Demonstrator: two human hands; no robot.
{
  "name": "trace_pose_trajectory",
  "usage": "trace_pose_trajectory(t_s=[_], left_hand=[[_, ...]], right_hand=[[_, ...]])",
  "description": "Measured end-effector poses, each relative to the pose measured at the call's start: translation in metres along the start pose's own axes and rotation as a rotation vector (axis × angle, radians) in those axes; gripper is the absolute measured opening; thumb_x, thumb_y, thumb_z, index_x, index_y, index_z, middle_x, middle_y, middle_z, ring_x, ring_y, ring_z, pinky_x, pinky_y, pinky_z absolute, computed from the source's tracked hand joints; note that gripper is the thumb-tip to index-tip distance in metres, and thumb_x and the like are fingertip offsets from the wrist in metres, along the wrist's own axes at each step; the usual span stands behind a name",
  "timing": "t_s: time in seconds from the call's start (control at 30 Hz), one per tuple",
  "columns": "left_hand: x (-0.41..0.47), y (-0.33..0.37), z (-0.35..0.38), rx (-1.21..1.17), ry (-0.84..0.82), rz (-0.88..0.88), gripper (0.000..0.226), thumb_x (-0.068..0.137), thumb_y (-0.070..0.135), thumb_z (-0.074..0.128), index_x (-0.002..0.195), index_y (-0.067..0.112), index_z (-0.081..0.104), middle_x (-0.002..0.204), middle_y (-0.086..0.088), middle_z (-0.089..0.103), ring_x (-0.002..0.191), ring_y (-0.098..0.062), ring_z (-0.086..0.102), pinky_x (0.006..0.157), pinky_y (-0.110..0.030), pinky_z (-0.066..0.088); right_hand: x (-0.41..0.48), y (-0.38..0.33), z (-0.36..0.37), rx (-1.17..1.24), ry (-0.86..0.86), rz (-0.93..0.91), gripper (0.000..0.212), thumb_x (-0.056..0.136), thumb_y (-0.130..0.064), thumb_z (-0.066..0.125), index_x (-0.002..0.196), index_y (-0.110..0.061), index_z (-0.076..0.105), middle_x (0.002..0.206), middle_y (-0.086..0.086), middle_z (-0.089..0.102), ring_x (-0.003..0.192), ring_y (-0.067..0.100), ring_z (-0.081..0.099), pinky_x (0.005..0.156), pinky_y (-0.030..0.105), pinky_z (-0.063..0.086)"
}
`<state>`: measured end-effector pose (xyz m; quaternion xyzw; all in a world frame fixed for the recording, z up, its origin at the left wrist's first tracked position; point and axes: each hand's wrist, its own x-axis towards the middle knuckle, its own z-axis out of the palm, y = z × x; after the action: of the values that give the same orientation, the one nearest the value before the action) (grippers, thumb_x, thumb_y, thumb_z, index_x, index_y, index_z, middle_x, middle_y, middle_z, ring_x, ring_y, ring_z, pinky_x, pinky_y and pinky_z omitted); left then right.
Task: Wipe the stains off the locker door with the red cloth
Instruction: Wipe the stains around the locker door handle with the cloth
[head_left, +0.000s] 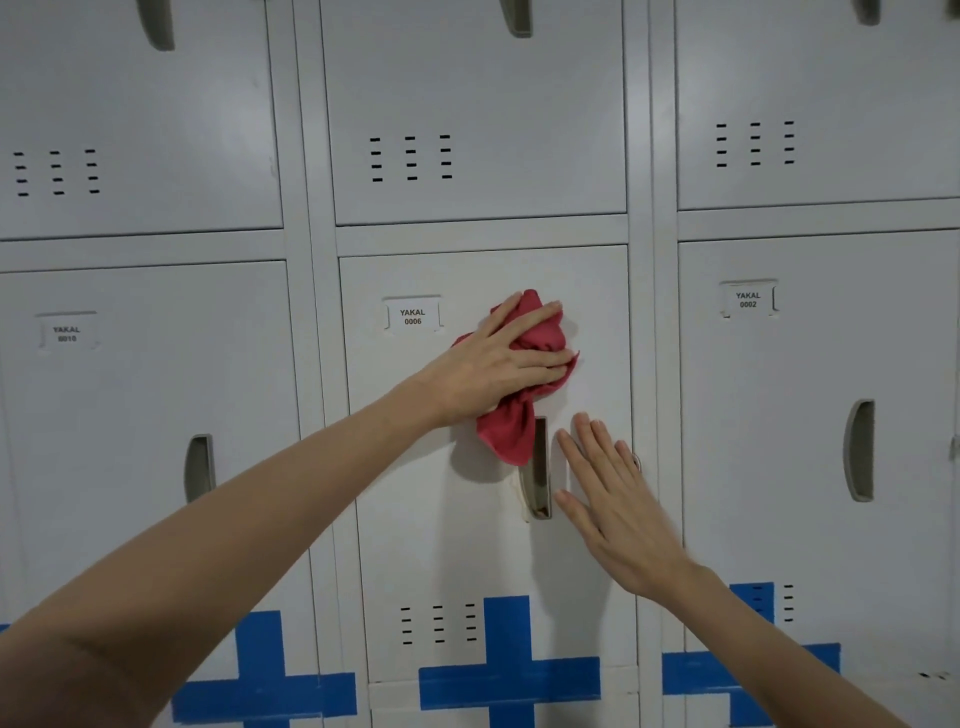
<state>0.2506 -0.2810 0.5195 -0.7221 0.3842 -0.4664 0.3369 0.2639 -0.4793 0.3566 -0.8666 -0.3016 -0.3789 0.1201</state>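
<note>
My left hand (498, 358) has its fingers (540, 358) spread over the red cloth (524, 374), pressing it flat against the door (467, 519); this is a flat-palmed press, not a pinch, with the fingertips pointing right. The cloth is bunched under the palm. One corner pokes out above the top finger, and a loose tail hangs below the heel of the hand, covering the top of the handle slot (537, 488).

Just left of the fingers, beyond the knuckles, sits the label (413, 316) reading YAKAL 0006. The cloth lies in the upper half of the door, right of the label and above the slot.

My right hand (613, 504) is below and to the right, palm flat on the door, fingers (587, 447) straight, close together and pointing up-left, holding nothing. Its thumb side sits just beside the slot; its far edge lies near the door's right edge, where a small ring (637, 461) shows past the fingers.

I see a faint yellowish mark (515, 491) running along the slot's left edge.

Below the right wrist are vent slits (438, 623) and a blue tape cross (508, 675). Neighbouring lockers carry their own labels, slots and vents.
</note>
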Motion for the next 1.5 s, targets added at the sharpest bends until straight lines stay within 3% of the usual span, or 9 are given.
trace_pose_trajectory(t_s=[0.13,0.27,0.6,0.8,0.93,1.1,1.5], left_hand=[[-0.021,0.000,0.001,-0.008,-0.023,-0.040,0.058,0.083,0.004,0.042,0.140,0.016,0.048,0.142,0.008,0.051,0.145,-0.035,0.016,0.117,-0.056,0.010],[-0.044,0.004,0.007,0.023,-0.009,-0.105,0.057,0.082,0.005,0.049,0.137,0.017,0.051,0.143,0.006,0.049,0.144,-0.036,0.020,0.116,-0.057,0.012],[-0.077,0.039,0.025,0.005,0.239,-0.572,0.057,0.078,0.002,0.049,0.132,0.016,0.055,0.137,0.003,0.055,0.137,-0.036,0.028,0.107,-0.060,0.027],[-0.050,0.011,0.016,0.001,0.062,-0.346,0.060,0.079,0.011,0.037,0.137,0.019,0.050,0.141,0.005,0.052,0.140,-0.036,0.029,0.111,-0.059,0.022],[-0.024,0.009,0.008,0.027,-0.026,-0.215,0.064,0.076,0.010,0.042,0.139,0.022,0.049,0.145,0.008,0.046,0.142,-0.036,0.026,0.113,-0.059,0.019],[-0.002,0.019,0.004,0.065,-0.083,-0.106,0.071,0.072,0.010,0.060,0.141,0.023,0.046,0.148,0.009,0.043,0.143,-0.034,0.023,0.115,-0.058,0.016],[-0.028,0.022,0.007,0.054,-0.079,-0.005,0.063,0.082,0.011,0.059,0.142,0.021,0.044,0.145,0.009,0.047,0.145,-0.032,0.019,0.115,-0.054,0.012]], right_hand=[[0.000,-0.001,-0.001,-0.001,-0.016,0.003,0.066,0.096,-0.057,0.002,0.152,-0.022,-0.006,0.159,-0.004,-0.019,0.145,0.011,-0.019,0.118,0.034,-0.008],[0.000,-0.001,-0.002,-0.004,-0.022,0.007,0.068,0.095,-0.059,-0.001,0.151,-0.022,-0.006,0.158,-0.005,-0.020,0.145,0.010,-0.020,0.118,0.033,-0.008],[-0.001,-0.002,-0.005,-0.033,-0.041,0.003,0.069,0.093,-0.059,-0.003,0.151,-0.021,-0.009,0.157,-0.004,-0.023,0.144,0.009,-0.023,0.118,0.032,-0.011],[-0.002,-0.001,-0.007,-0.050,-0.053,-0.014,0.067,0.095,-0.055,0.004,0.151,-0.020,-0.008,0.158,-0.003,-0.023,0.144,0.010,-0.023,0.117,0.031,-0.012],[-0.002,0.000,-0.006,-0.065,-0.050,-0.022,0.070,0.095,-0.058,0.001,0.152,-0.019,-0.006,0.158,-0.001,-0.021,0.145,0.012,-0.021,0.117,0.032,-0.010],[-0.002,0.001,-0.006,-0.070,-0.042,-0.024,0.069,0.096,-0.058,0.005,0.152,-0.020,-0.005,0.159,0.000,-0.019,0.145,0.013,-0.021,0.118,0.032,-0.010],[-0.004,0.005,-0.008,-0.070,-0.078,-0.031,0.069,0.095,-0.058,0.007,0.151,-0.022,-0.010,0.157,-0.005,-0.024,0.143,0.007,-0.025,0.119,0.032,-0.006]])
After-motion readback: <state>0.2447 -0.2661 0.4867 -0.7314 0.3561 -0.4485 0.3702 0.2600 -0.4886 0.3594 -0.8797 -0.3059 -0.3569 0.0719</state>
